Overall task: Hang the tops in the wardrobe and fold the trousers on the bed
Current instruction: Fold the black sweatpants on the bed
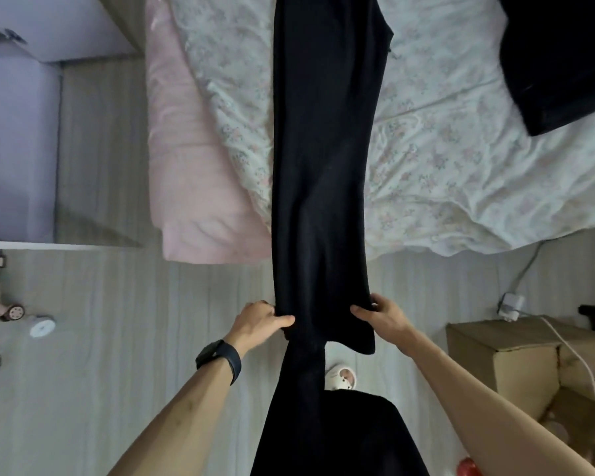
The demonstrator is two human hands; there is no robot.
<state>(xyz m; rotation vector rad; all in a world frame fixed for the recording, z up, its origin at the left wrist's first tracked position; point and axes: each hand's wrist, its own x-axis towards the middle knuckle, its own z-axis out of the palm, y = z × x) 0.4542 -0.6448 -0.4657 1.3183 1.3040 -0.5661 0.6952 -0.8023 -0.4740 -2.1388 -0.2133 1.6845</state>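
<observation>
- The left hand reaches forward, just off the near edge of the bed, with the back of the hand up. Its thumb and curled fingers pinch the left edge of the trousers.
- The right hand is level with it and grips the right edge, with the thumb on top of the cloth and the fingers curled around behind it.
- A dark watch sits on the left wrist.
- The trousers lie as one long straight band across the bed and run out past its near edge to both hands.
- Their far end is cut off by the top of my view. The fingertips of both hands are hidden behind the cloth.
- More black cloth hangs under the hands. I cannot tell where the trousers end and the person's own dark clothes begin.
- The trouser cloth is black, matt and soft, with long shallow folds.
- The bed sheet is pale, wrinkled and printed with small flowers. A pink cover runs along the bed's left side.
- A second dark garment lies on the bed's far right part, partly out of view.
</observation>
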